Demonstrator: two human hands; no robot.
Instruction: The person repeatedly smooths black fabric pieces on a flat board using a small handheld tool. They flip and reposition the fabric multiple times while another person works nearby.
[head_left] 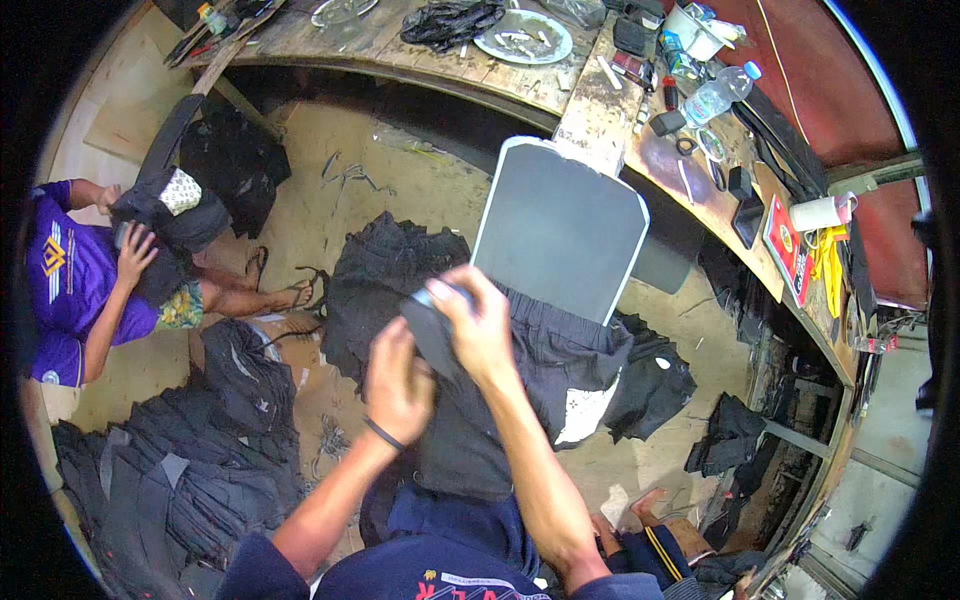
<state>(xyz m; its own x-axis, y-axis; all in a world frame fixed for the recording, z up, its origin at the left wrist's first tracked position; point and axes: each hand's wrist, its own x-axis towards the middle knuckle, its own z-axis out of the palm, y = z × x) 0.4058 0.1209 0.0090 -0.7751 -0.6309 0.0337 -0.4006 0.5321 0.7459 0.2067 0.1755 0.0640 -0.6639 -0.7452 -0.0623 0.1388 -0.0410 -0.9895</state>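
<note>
A black garment with a gathered elastic waistband lies in front of me, its white patch showing at the right. Its waistband meets the near end of a grey board with a pale rim. My right hand is closed on a raised dark fold of the garment. A small bluish-grey thing shows between its thumb and fingers, too blurred to name. Just left of that fold, my left hand is beside the cloth, its fingers smeared by motion. A dark band circles the left wrist.
Black garments are heaped on the floor at left. A person in purple handles dark cloth there; another person's legs show at lower right. Along the back, a wooden workbench carries a plate, a plastic bottle and clutter.
</note>
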